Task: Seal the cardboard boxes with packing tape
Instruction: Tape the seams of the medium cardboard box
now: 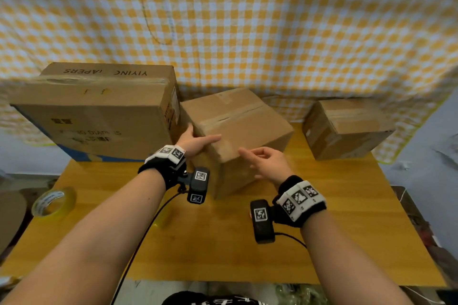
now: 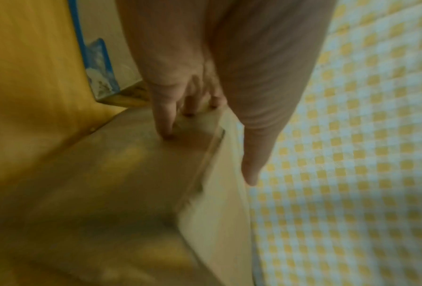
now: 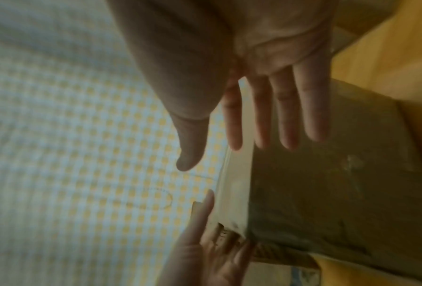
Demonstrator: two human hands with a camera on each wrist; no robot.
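A mid-sized cardboard box (image 1: 238, 121) stands turned at an angle in the middle of the wooden table (image 1: 223, 242), with a taped seam across its top. My left hand (image 1: 198, 142) rests on its near left corner: the thumb (image 2: 254, 154) lies along the top edge and the fingers (image 2: 164, 123) press on the side face (image 2: 122, 193). My right hand (image 1: 262, 158) hovers open just in front of the box's near face (image 3: 327, 193), fingers spread and holding nothing. A roll of yellowish packing tape (image 1: 53, 202) lies on the table at the far left, away from both hands.
A large printed box (image 1: 99, 111) stands at the back left, close against the middle box. A smaller box (image 1: 347, 129) sits at the back right. A yellow checked cloth (image 1: 247, 20) hangs behind the table. Cables run from both wrist cameras across the table's front.
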